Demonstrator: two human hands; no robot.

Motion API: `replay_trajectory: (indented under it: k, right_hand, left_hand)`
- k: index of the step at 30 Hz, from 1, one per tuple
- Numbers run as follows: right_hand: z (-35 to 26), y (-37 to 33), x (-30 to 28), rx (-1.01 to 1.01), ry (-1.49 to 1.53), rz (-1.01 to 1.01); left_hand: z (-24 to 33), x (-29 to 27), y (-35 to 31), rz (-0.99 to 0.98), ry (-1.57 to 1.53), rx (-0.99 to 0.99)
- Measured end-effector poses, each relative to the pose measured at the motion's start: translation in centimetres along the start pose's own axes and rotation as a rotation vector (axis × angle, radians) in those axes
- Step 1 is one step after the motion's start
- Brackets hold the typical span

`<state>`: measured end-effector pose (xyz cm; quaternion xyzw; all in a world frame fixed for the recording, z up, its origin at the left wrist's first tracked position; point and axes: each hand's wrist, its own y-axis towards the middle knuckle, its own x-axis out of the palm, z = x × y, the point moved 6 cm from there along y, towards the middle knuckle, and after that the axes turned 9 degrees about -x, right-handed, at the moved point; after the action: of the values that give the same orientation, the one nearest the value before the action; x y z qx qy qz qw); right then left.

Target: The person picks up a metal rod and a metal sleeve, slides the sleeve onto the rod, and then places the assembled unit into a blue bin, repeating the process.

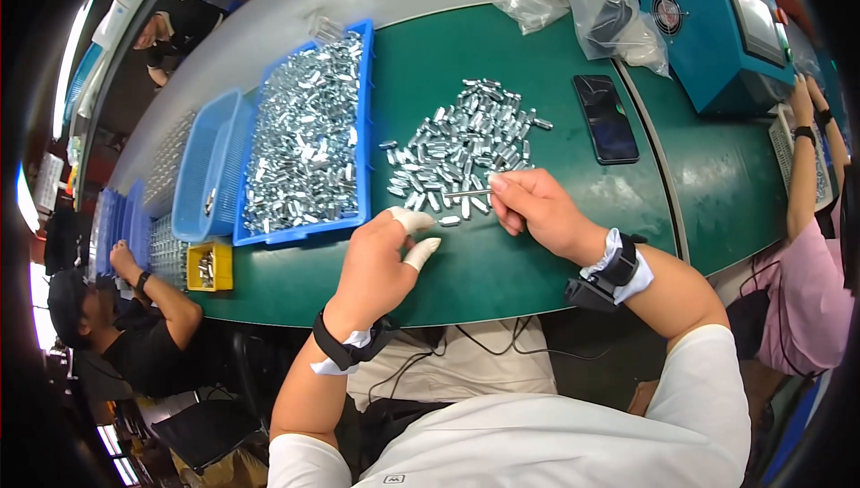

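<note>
My right hand (537,210) pinches a thin metal rod (468,193) between thumb and fingers, its free end pointing left over the near side of a loose pile of small silvery metal cylinders (475,134). Just left of that, my left hand (381,259) has pale finger covers on thumb and forefinger. These two digits are apart with nothing visible between them; its other fingers are mostly hidden. One metal cylinder (450,220) lies on the green mat (502,273) between the two hands.
A blue tray (366,120) full of similar metal pieces stands left of the pile. Beyond it are a light-blue basket (202,165) and a yellow bin (224,266). A phone (606,119) lies at right, below plastic bags and a teal machine (708,40). Other people work at both sides.
</note>
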<state>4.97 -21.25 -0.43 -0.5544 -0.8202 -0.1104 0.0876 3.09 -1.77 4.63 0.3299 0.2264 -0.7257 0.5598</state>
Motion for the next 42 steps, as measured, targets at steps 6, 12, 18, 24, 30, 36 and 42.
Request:
replay_trajectory:
  k: [6,12,18,24,30,36,42]
  right_hand:
    - [1.0,-0.2,0.2,0.032,0.028,-0.070]
    - [1.2,-0.3,0.2,0.053,0.047,-0.099]
    - [1.0,-0.2,0.1,-0.013,-0.049,-0.104]
    - [1.0,-0.1,0.4,-0.024,-0.108,-0.098]
    - [0.9,-0.2,0.0,-0.064,-0.218,-0.051]
    - [0.5,-0.4,0.3,-0.043,-0.371,-0.117]
    - [0.7,-0.6,0.5,-0.027,-0.314,-0.100]
  left_hand:
    - [0.9,3.5,0.8,0.004,0.274,0.166]
    - [-0.1,3.5,0.7,-0.034,0.279,0.158]
    - [-1.6,1.3,0.7,-0.011,-0.711,-0.278]
    - [-1.4,2.0,0.2,-0.050,-1.025,-0.337]
    - [-1.6,2.2,0.0,0.014,-0.912,-0.262]
    - [-0.8,2.8,0.1,0.067,-0.858,-0.260]
    - [-1.3,4.7,0.4,-0.082,-0.777,-0.473]
